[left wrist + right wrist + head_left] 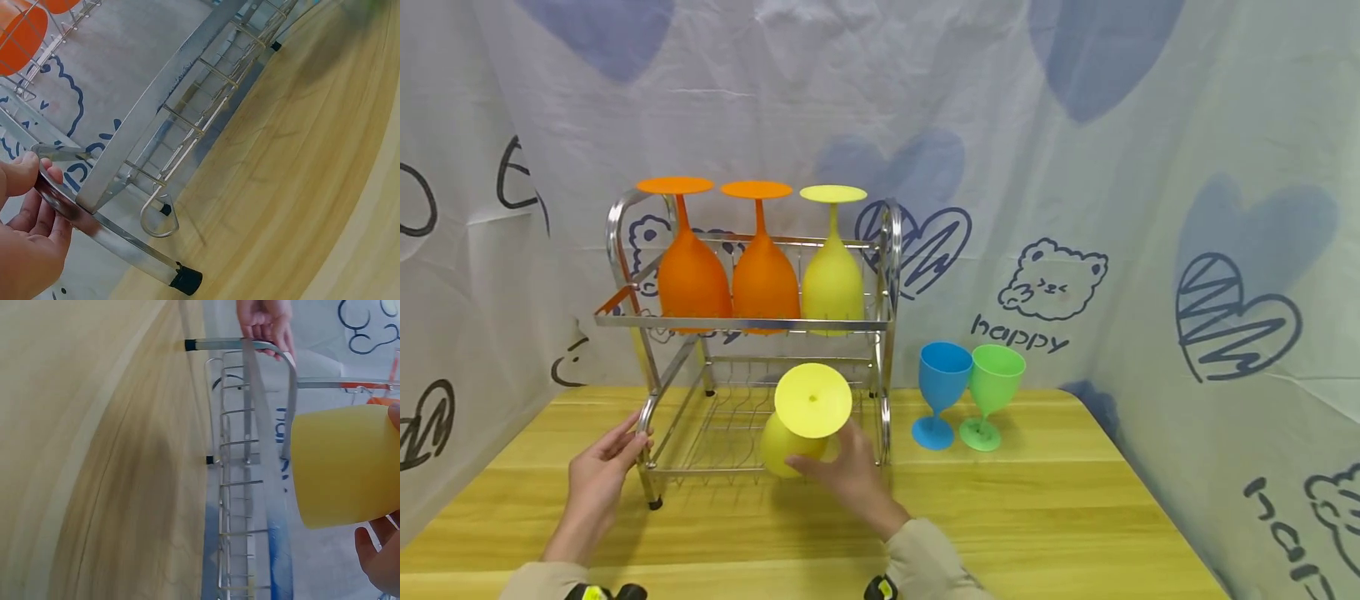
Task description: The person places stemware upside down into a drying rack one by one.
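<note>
A two-tier metal dish rack (745,323) stands on the wooden table. My left hand (601,471) grips its left front leg; the left wrist view shows the thumb and fingers (44,212) around the bent metal tube. My right hand (852,475) holds a yellow goblet (814,402) upside down in front of the lower tier, its foot facing up toward the head camera. In the right wrist view the yellow bowl (344,465) hangs above the lower tier's wires. On the upper tier two orange goblets (694,275) and another yellow goblet (833,283) stand inverted.
To the right of the rack, a blue goblet (944,379) and a green goblet (997,379) stand upright side by side on the table (1037,500). Printed cloth (962,100) hangs behind and at both sides.
</note>
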{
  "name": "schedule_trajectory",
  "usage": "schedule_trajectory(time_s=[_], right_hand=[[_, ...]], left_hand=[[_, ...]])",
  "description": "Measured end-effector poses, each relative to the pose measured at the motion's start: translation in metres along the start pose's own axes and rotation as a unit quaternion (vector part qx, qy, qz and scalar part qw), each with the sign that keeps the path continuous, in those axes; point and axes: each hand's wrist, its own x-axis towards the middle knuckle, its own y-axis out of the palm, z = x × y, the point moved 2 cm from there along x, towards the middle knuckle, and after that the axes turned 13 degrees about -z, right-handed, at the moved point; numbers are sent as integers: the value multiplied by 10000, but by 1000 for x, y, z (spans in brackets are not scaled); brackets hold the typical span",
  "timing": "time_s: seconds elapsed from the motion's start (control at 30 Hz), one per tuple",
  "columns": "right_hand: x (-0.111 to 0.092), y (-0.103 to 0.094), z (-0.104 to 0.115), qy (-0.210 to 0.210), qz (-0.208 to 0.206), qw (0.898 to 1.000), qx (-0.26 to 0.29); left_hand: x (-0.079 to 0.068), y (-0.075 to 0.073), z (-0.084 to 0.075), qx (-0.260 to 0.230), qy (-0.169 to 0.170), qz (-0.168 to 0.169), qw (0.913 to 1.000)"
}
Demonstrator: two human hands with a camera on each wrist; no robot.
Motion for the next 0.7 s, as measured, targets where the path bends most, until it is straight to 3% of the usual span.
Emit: schedule_trajectory(time_s=[0.23, 0.4, 0.7], right_hand=[[6, 19, -6, -288, 36, 9995, -132], [12, 35, -5, -377, 207, 9986, -308], [25, 72, -6, 465, 516, 9955, -645]], left_hand=[[31, -11, 37, -425, 254, 41, 9988], [43, -13, 51, -513, 527, 186, 9971], [51, -15, 65, -988, 432, 99, 9941]])
